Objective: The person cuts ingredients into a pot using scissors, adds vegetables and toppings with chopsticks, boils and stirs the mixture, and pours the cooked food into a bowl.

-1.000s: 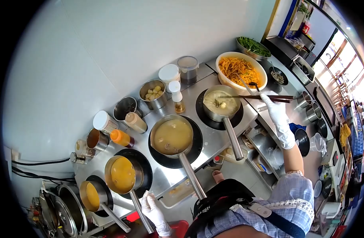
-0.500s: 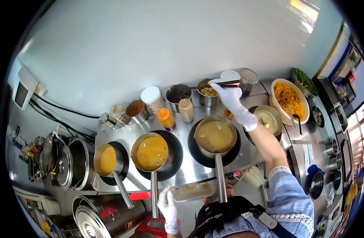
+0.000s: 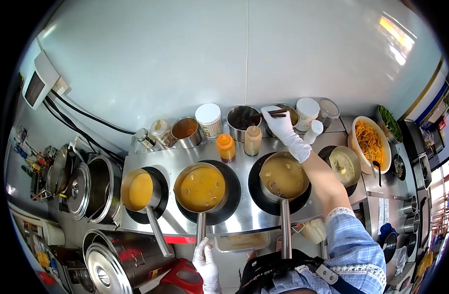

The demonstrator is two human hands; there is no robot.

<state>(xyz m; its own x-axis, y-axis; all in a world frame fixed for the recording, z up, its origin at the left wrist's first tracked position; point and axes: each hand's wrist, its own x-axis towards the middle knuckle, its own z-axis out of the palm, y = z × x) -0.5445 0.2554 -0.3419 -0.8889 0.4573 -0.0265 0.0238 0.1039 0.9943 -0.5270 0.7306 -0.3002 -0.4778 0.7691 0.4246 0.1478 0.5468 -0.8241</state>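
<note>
My gloved right hand [image 3: 283,128] is closed around dark chopsticks [image 3: 276,114]. They point left to the rim of a steel pot [image 3: 230,117] with dark contents, and the hand partly covers another steel pot [image 3: 295,117] behind it. At the bottom, my gloved left hand [image 3: 206,264] is closed over the lower handle of the middle saucepan [image 3: 201,226], hiding its end. That pan holds yellow broth with pieces floating in it. On its left stands a smaller saucepan [image 3: 157,230] of smooth yellow liquid; on its right, a saucepan [image 3: 285,223] of paler broth.
An orange-capped squeeze bottle [image 3: 226,147] and a beige bottle [image 3: 253,140] stand behind the pans. Farther right are a pan of pale liquid [image 3: 345,166] and a tub of shredded orange food [image 3: 352,144]. A large lidded steel pot [image 3: 136,259] stands low left.
My right hand has drawn the chopsticks left, toward the dark-filled pot. My left hand has come from beside the middle saucepan's handle onto it. The view has shifted.
</note>
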